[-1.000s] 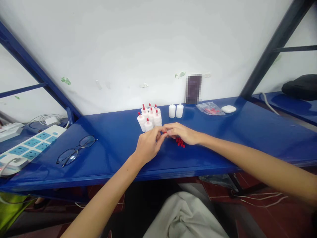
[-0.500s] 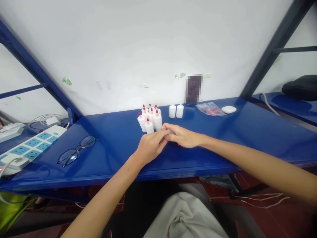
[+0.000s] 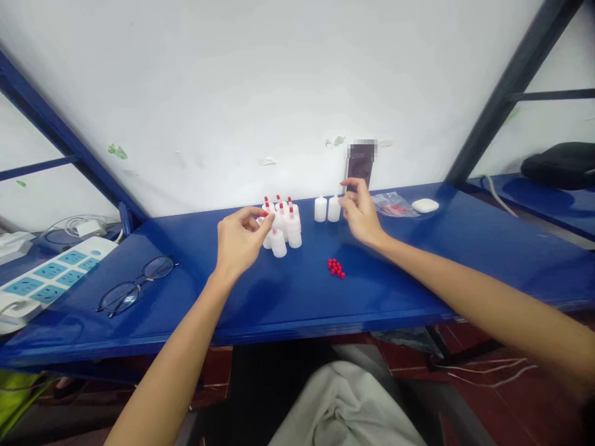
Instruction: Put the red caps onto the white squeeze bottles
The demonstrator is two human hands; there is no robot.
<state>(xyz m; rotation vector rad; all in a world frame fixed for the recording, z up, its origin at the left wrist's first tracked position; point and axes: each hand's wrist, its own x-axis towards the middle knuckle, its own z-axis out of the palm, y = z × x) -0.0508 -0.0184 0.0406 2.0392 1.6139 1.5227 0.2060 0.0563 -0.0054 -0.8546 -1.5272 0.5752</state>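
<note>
My left hand point(image 3: 244, 238) is at the left side of a cluster of white squeeze bottles point(image 3: 292, 230) with red tip caps. Its thumb and index finger are closed at a red cap, with the bottle under it partly hidden by the hand. To the right, my right hand point(image 3: 360, 214) is raised with fingers apart and curved, beside two white bottles without red caps point(image 3: 320, 210). Its fingertips are close to the nearer bottle point(image 3: 333, 210), and no contact can be made out. A small pile of loose red caps point(image 3: 335, 267) lies on the blue table point(image 3: 279, 297) between my forearms.
A phone point(image 3: 360, 167) leans on the wall behind my right hand. Right of it lie a clear bag with red pieces point(image 3: 395, 205) and a white oval object point(image 3: 425, 205). Eyeglasses point(image 3: 137, 288) and a power strip point(image 3: 56, 272) are on the left.
My hands were together in front of the bottles and have separated. The left went left to the capped bottles, the right up toward the uncapped pair. The loose red caps are uncovered.
</note>
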